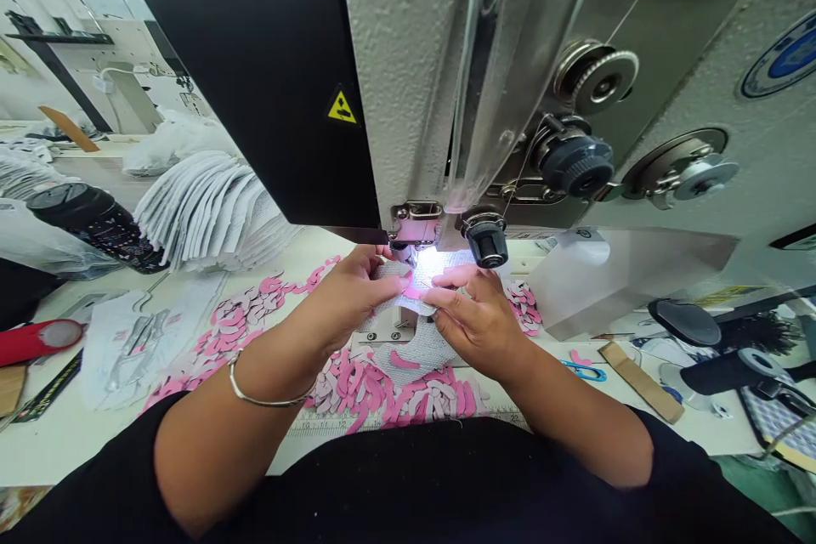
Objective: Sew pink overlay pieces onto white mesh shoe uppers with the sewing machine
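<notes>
Head view, the only one. Your left hand (348, 297) and right hand (475, 316) sit close together at 12 o'clock, both narrow, fingertips pinching a grey mesh piece (417, 340) from either side. The mesh sits right under the lit needle area, beside the steel presser foot (416, 223). A pink strip (413, 293) shows at your right index finger; it looks attached to the mesh, but you can't tell for sure. Keep your fingertips flat on the mesh and just clear of the foot.

Around: the sewing machine head (408, 59) fills 12 to 2 o'clock and blocks the view ahead, with tension knobs (577, 161) at 2 o'clock. Pink-and-grey cut scraps (357, 395) lie heaped around your hands, over a ruler (408, 427) at 6 o'clock. A stack of mesh pieces (210, 208) sits at 10 o'clock, a red-handled tool (38, 338) at 9, blue-handled scissors (585, 371) and a cardboard strip (641, 382) at 3 to 4. A clear plastic guard (621, 280) stands at 3 o'clock.
</notes>
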